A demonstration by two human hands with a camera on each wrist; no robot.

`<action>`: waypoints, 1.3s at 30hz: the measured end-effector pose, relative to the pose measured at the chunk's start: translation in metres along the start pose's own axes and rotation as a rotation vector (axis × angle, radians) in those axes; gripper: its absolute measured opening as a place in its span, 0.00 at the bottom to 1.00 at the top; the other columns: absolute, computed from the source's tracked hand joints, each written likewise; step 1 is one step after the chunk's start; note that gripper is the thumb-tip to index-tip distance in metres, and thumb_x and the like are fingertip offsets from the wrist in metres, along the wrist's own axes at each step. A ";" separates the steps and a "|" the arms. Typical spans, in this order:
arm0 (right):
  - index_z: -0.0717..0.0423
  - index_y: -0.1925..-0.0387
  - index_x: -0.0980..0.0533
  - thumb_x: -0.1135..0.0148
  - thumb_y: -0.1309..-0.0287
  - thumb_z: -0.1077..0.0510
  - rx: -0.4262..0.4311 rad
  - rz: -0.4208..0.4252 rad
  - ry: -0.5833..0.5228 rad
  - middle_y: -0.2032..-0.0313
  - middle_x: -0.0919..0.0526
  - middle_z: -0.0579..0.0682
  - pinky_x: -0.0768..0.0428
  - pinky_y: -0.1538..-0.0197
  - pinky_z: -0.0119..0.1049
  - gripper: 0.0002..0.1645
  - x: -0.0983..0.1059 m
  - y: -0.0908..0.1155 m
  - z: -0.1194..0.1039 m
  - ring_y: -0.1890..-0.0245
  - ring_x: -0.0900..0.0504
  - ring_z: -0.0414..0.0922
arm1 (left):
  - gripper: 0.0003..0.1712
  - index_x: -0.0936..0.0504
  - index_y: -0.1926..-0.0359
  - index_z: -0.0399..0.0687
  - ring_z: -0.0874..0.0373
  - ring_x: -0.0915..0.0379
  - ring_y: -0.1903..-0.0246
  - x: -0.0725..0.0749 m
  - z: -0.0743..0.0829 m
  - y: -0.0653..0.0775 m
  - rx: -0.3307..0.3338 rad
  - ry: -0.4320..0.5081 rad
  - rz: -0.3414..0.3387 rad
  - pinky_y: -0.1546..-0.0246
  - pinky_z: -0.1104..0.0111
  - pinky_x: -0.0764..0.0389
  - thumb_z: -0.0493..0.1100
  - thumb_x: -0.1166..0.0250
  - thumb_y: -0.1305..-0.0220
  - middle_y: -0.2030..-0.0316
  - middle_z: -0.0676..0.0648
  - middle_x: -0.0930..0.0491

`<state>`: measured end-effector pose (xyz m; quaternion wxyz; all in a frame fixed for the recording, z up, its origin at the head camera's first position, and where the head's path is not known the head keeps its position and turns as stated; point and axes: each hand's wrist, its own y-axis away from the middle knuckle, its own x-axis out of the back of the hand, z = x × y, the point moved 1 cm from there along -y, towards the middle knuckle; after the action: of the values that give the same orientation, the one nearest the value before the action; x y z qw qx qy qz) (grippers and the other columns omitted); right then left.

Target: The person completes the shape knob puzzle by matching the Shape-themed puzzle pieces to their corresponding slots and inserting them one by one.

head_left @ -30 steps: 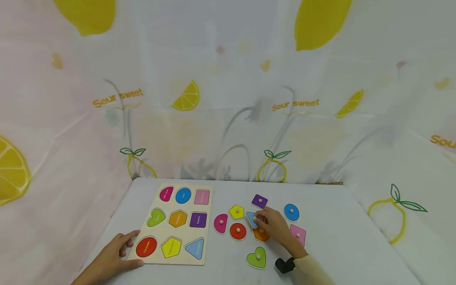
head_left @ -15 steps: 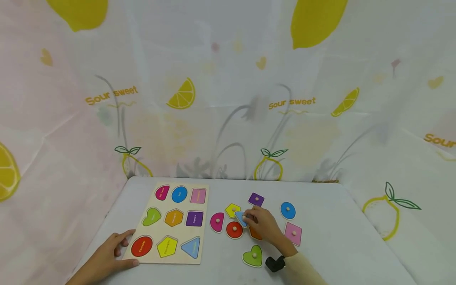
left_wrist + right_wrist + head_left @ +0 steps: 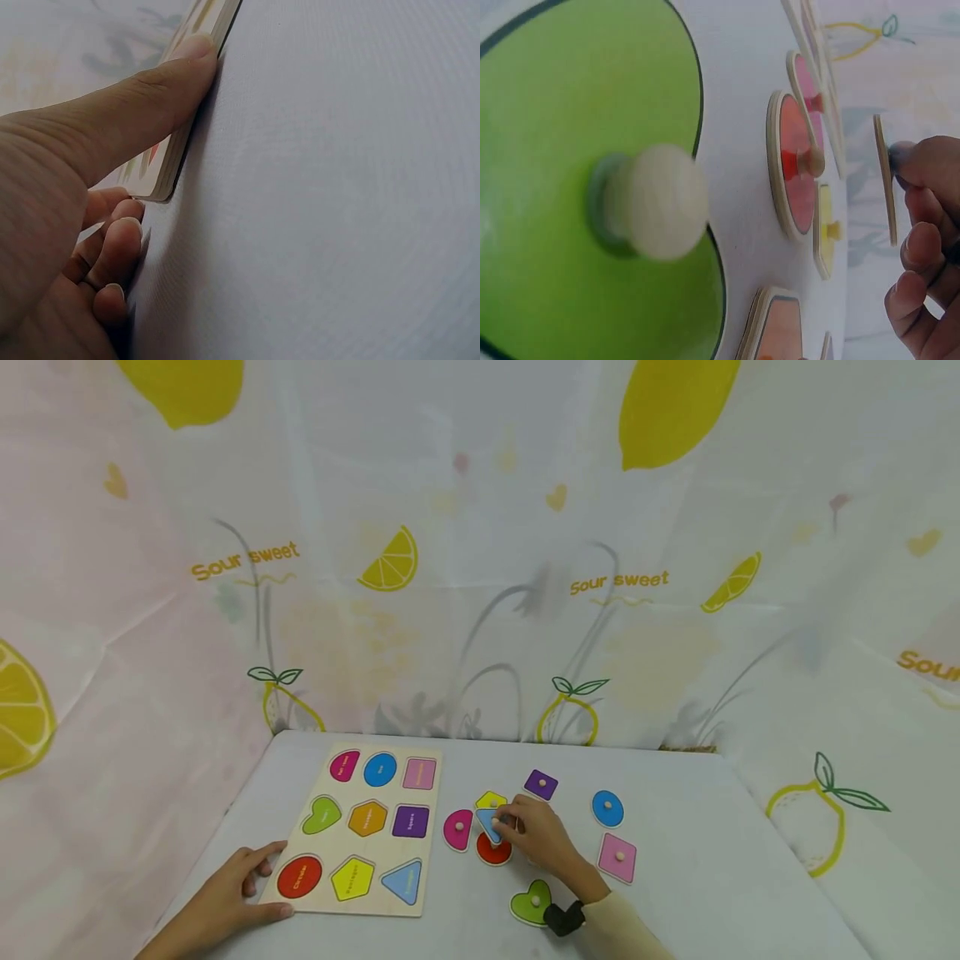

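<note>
The left hand [image 3: 232, 892] rests at the near-left corner of the flat wooden board [image 3: 384, 847], thumb on its near edge, fingers loosely bent at its left edge, spread and gripping nothing. Right of the board, the magenta half-round wooden piece [image 3: 458, 832] lies on the white tabletop [image 3: 712, 860]. Next, the knobbed light blue triangular wooden piece [image 3: 487, 819] has shifted toward the board since half a second ago; it is raised (the right wrist view shows it edge-on) and, from the head view, overlaps the yellow pentagonal and red round wooden pieces. Status, as judged: in transit, not yet on the board. The right hand [image 3: 543, 837] pinches its knob, fingertips drawn together.
</note>
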<state>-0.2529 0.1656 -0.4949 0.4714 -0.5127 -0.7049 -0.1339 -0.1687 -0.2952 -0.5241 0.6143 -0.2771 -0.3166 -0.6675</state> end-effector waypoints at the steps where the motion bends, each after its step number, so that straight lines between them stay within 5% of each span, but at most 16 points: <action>1: 0.53 0.60 0.13 0.29 0.35 0.55 0.004 -0.001 -0.003 0.74 0.30 0.36 0.28 0.70 0.27 0.07 -0.001 -0.001 -0.002 0.72 0.31 0.33 | 0.58 0.29 0.30 0.36 0.58 0.39 0.67 0.001 0.000 0.001 -0.001 -0.002 0.001 0.72 0.70 0.33 0.55 0.14 0.58 0.61 0.48 0.34; 14: 0.51 0.60 0.14 0.30 0.34 0.53 0.064 -0.057 -0.015 0.73 0.30 0.36 0.27 0.69 0.27 0.07 -0.007 -0.008 -0.016 0.72 0.31 0.33 | 0.53 0.27 0.32 0.35 0.63 0.40 0.67 0.001 0.000 -0.001 -0.145 -0.002 0.036 0.71 0.70 0.34 0.54 0.16 0.55 0.61 0.50 0.33; 21: 0.50 0.61 0.14 0.31 0.33 0.54 0.117 -0.090 -0.020 0.75 0.30 0.34 0.29 0.69 0.26 0.05 -0.016 -0.009 -0.021 0.73 0.32 0.32 | 0.56 0.28 0.31 0.37 0.60 0.39 0.67 0.001 -0.003 -0.002 -0.073 -0.021 0.009 0.70 0.70 0.33 0.55 0.14 0.58 0.61 0.49 0.33; 39: 0.49 0.62 0.15 0.30 0.34 0.53 0.119 -0.146 -0.002 0.74 0.31 0.35 0.32 0.69 0.24 0.05 -0.031 -0.014 -0.044 0.72 0.33 0.31 | 0.59 0.29 0.31 0.32 0.58 0.38 0.67 0.002 -0.001 -0.004 -0.056 -0.011 -0.006 0.70 0.70 0.33 0.55 0.14 0.60 0.61 0.48 0.32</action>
<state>-0.2405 0.1113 -0.4928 0.4891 -0.4314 -0.7476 -0.1253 -0.1728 -0.2974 -0.5237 0.6026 -0.2970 -0.3018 -0.6764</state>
